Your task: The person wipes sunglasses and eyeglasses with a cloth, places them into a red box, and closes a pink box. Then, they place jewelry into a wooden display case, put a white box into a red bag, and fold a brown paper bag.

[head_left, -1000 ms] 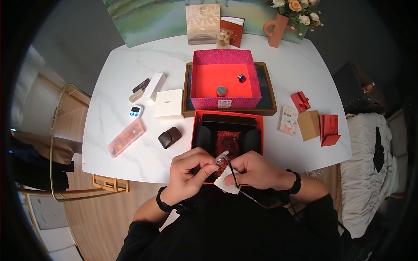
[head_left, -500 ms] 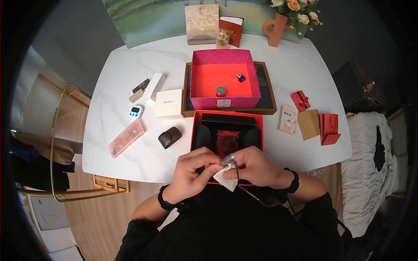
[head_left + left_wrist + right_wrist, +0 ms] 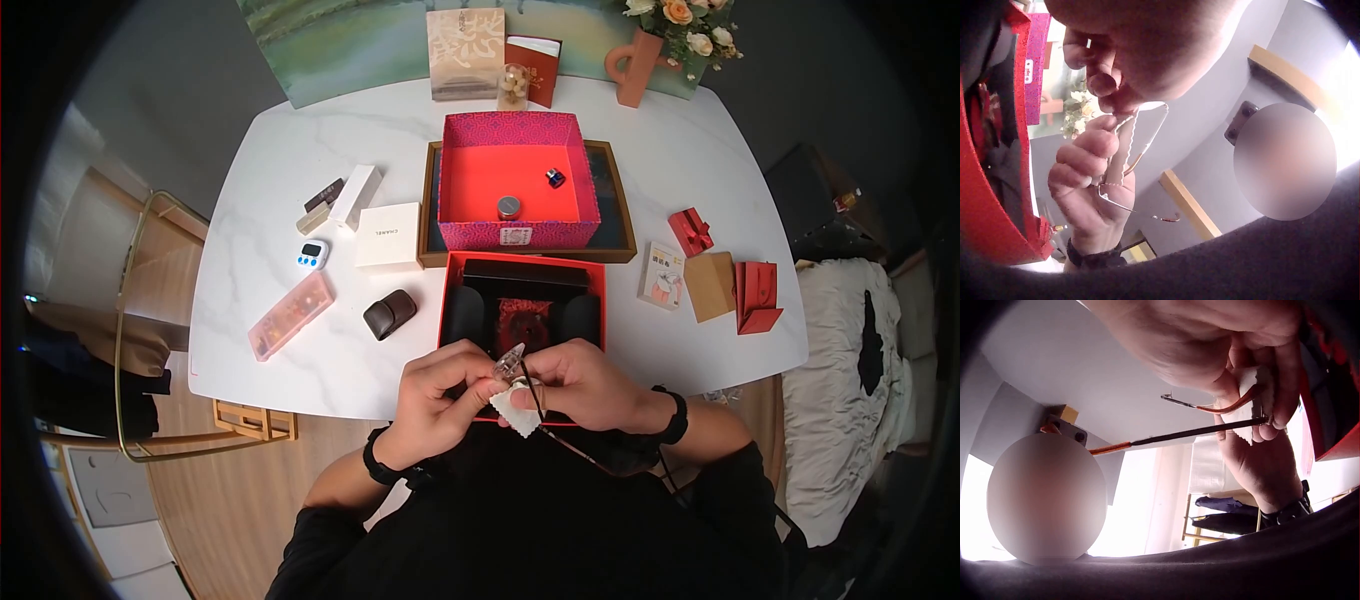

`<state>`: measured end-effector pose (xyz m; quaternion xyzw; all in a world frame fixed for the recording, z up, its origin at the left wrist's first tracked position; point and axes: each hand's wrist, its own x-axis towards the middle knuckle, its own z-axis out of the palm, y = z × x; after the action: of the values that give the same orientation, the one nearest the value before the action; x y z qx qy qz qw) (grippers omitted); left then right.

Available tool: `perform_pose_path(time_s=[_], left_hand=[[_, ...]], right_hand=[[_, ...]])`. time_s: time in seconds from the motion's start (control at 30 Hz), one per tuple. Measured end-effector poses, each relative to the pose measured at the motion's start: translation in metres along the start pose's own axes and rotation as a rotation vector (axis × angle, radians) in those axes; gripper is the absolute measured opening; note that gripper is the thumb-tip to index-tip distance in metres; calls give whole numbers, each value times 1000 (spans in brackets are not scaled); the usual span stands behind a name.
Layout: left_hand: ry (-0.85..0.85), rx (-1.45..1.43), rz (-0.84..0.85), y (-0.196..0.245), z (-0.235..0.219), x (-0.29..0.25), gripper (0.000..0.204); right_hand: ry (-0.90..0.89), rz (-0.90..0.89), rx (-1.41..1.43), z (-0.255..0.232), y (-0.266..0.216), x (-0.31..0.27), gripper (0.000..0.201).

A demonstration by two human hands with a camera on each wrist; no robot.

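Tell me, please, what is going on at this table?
A person is handling a pair of thin-framed, clear-lensed glasses by the near side of an open red rectangular box. The left hand pinches the glasses, while the right hand holds them together with a white zigzag-edged cloth. A dark brown rounded case lies on the white table, apart from both hands.

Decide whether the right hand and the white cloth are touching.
Touching: in the head view, the right hand has its thumb on the white cloth.
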<state>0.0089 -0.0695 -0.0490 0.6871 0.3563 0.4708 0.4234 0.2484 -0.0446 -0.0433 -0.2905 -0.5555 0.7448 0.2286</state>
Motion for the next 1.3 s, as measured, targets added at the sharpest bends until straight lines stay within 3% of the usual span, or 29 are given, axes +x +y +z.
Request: perform_pose_path(time_s=[0.27,0.43,0.57,0.83,1.23,1.3], left_hand=[[-16,-37,-14,4,0,1,7],[6,-7,-13,1,-9,5,7],[38,-18,-13,-1,-12,11,8],[26,-49,7,-5,-11,13,9],[2,-40,-30,-1,-6,7,9],[6,-53,-49,0,-9,8,9]], right_hand=[[-9,57,-57,-3,3,-3,22],[11,-23,-76,0,-1,-2,21],[-43,-10,87,-3,-14,0,24],[-28,22,152,-1,-9,7,24],[29,34,-59,7,-16,7,29],[-19,76,110,9,-20,4,30]])
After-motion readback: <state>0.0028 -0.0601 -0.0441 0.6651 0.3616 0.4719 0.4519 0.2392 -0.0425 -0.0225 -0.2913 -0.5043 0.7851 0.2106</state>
